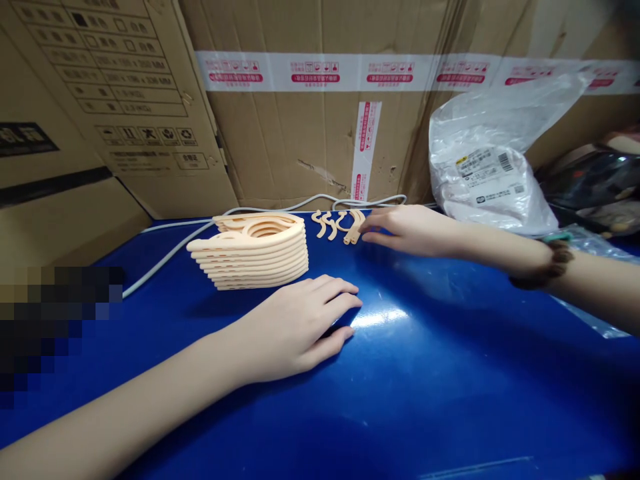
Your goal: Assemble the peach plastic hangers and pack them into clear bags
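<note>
My left hand (310, 323) rests palm down on the blue table, its fingers loosely spread and nothing visible in them. Just beyond it stands a neat stack of beige plastic folding-hanger pieces (255, 257), flat curved shapes with openings through them. My right hand (407, 230) reaches in from the right, fingers slightly apart. Its fingertips are right beside a group of small curved beige hooks (327, 225) at the back of the table. Whether they touch the nearest hooks (354, 228) is hard to see. The underside of each hand is hidden.
Cardboard boxes (310, 133) wall off the back and left. A grey-white cable (175, 250) runs along the back edge and down the left side. At the right back sits a clear plastic bag (493, 173) with a label, and more clear plastic (590, 320) lies under my right forearm.
</note>
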Demonstrator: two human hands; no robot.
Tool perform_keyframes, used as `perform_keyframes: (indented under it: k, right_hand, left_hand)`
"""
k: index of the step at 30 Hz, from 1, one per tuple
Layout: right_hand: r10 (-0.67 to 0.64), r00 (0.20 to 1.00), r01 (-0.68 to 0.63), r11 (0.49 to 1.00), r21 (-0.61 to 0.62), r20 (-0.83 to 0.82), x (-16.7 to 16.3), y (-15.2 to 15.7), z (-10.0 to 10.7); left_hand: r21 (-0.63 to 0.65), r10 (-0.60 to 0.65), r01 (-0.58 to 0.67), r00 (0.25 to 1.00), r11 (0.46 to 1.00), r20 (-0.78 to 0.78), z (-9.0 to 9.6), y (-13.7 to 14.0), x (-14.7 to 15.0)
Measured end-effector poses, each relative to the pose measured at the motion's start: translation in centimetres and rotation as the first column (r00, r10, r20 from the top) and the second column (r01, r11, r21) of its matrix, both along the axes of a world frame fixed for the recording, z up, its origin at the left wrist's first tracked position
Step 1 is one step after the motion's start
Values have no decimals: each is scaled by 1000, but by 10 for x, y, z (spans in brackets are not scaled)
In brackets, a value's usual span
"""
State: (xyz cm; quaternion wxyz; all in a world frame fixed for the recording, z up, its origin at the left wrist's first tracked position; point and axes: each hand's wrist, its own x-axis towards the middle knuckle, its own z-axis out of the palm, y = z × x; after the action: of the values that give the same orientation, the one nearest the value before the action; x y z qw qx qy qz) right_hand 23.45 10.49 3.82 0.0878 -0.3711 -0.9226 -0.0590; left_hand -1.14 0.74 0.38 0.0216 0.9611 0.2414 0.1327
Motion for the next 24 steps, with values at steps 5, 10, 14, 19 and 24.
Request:
perform_keyframes:
  k: [5, 10, 14, 19, 24]
  right_hand:
    - [-45, 998, 47, 998, -52, 38, -18, 25, -8]
    - [-19, 1000, 21, 994, -111, 20, -39, 40, -17]
    - [-35, 999, 39, 986, -160, 28, -54, 46, -24]
    - [-38, 999, 44, 982, -184, 35, -60, 38, -29]
    - [33, 999, -32, 990, -138, 6, -47, 3, -26]
  left_hand:
    - [-1, 5, -5, 1000, 1000, -17, 1, 0, -1]
    - [-3, 4, -4, 1000, 1000, -24, 1, 1, -1]
    - [-4, 3, -3, 1000, 1000, -20, 2, 0, 0]
    - [0, 0, 0, 1000, 1000, -18, 1, 0, -1]
    - [7, 6, -6, 1000, 1000, -26, -1, -1, -2]
